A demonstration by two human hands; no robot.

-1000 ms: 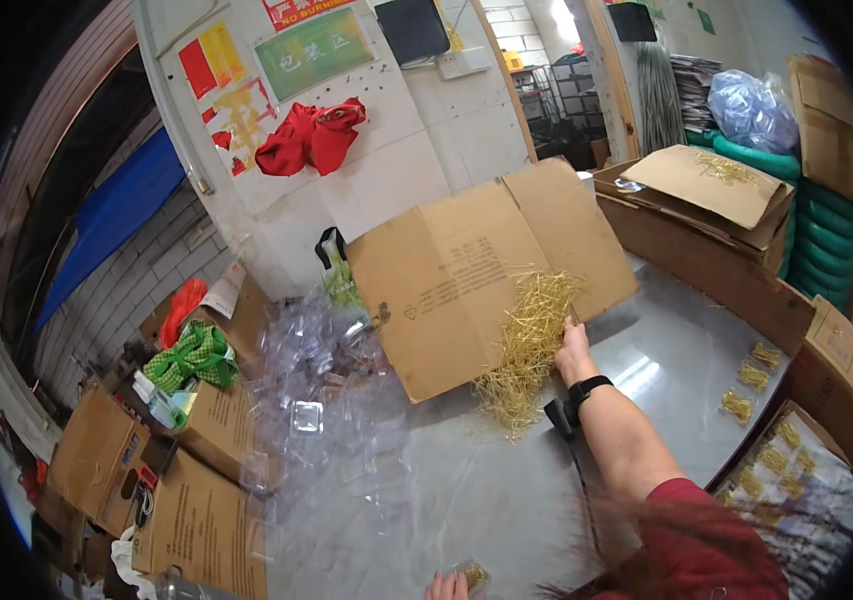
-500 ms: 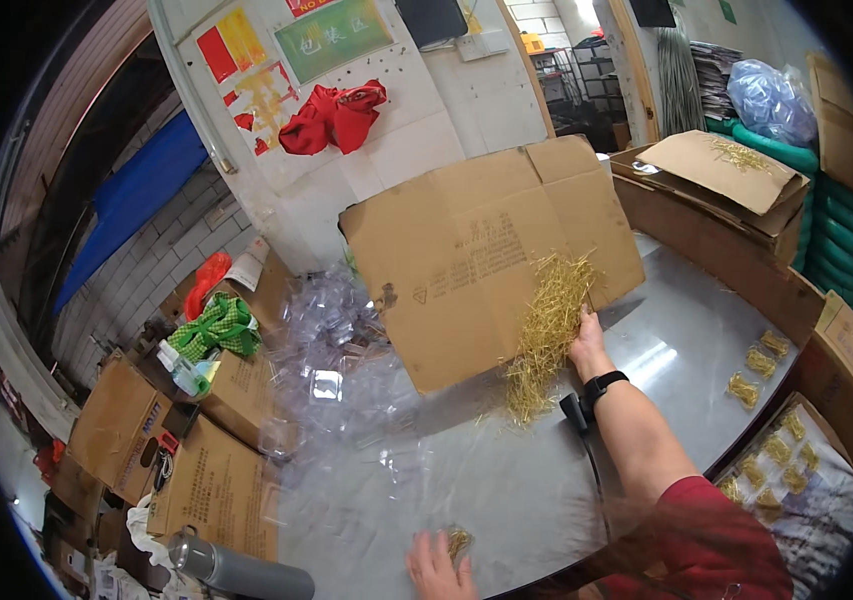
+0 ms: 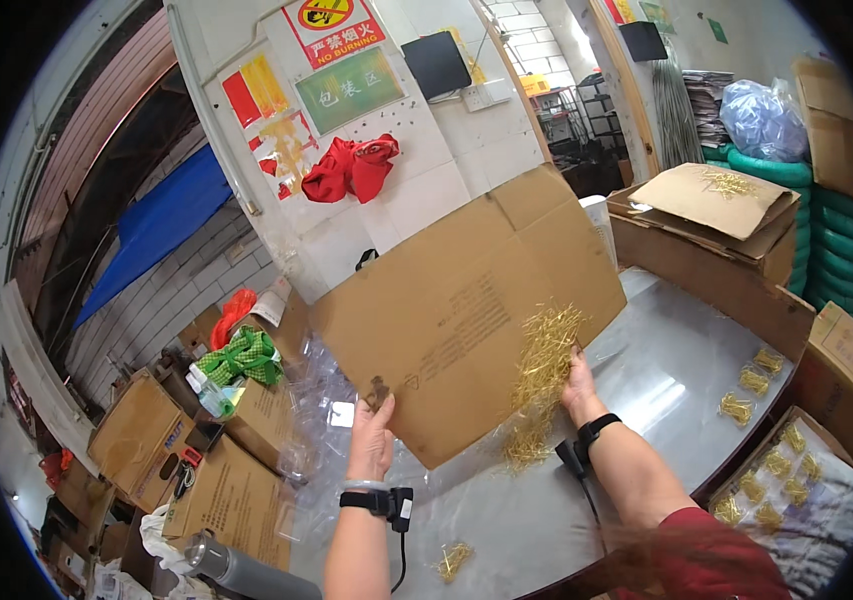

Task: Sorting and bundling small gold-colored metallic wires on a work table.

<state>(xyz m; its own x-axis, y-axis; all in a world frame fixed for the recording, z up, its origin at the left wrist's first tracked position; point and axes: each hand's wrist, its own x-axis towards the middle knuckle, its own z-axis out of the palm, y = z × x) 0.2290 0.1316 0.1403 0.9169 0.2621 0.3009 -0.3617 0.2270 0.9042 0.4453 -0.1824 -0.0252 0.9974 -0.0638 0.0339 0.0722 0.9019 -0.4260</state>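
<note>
A large flat cardboard sheet (image 3: 456,300) is held tilted above the metal table. My left hand (image 3: 371,440) grips its lower left corner, thumb on the face. On the right, my right hand (image 3: 576,385) holds the sheet's lower right edge, beside a heap of thin gold-coloured metal pins (image 3: 546,350). The heap lies on the sheet's right part and reaches down past its lower edge toward the table; whether its lower end rests on the table I cannot tell. A small bunch of gold pins (image 3: 454,562) lies on the table near me.
Clear plastic packs (image 3: 321,400) pile up at the table's left, beside cardboard boxes (image 3: 236,500) and a grey bottle (image 3: 246,568). Small bunches of gold pins (image 3: 753,381) lie at the right, with more in an open box (image 3: 774,470). The metal tabletop (image 3: 686,350) has a curved edge.
My left hand has left the small bunch of pins on the table and taken hold of the sheet's lower left corner. The sheet has turned and its left side has dropped.
</note>
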